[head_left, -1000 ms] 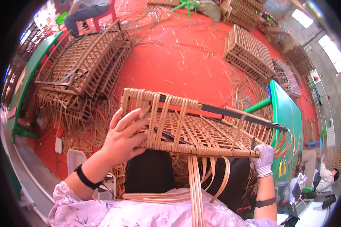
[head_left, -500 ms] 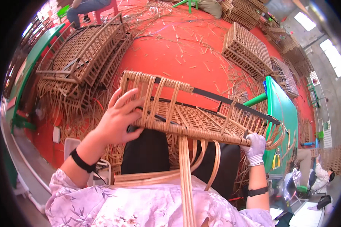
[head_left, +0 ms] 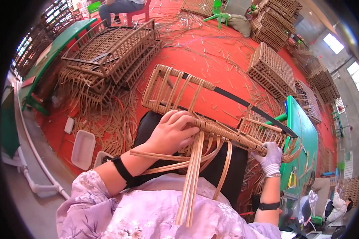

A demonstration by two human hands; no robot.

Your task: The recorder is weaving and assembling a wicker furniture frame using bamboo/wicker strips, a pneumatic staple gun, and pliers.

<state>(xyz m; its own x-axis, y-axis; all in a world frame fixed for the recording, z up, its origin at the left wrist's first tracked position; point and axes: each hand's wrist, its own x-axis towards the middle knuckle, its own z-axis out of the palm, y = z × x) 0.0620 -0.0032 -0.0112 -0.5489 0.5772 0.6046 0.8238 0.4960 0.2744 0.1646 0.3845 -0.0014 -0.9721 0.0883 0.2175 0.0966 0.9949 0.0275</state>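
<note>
A partly woven wicker basket (head_left: 223, 131) rests over my lap, tilted, its left end raised. Along its upper rim runs a black flat strip (head_left: 243, 105), wrapped in cane only on the left part. My bare left hand (head_left: 173, 133) is closed on the near edge, left of the middle, its fingertips curled over the wrapped cane. In a pale glove, my right hand (head_left: 269, 158) grips the near right corner; its thumb lies along the edge. Long loose cane strands (head_left: 193, 179) hang from the near edge over my lap, and one crosses my left forearm.
Stacked wicker baskets (head_left: 111, 51) stand at the far left, with a green table (head_left: 56, 49) behind them. Another green table (head_left: 301, 135) is close on my right. A white tray (head_left: 83, 149) lies on the red floor (head_left: 199, 51) among cane scraps. A person sits far left.
My left hand has moved right from the basket's left end to its near edge, and its spread fingers have closed. The basket's left end has shifted right and up. My right hand keeps its corner.
</note>
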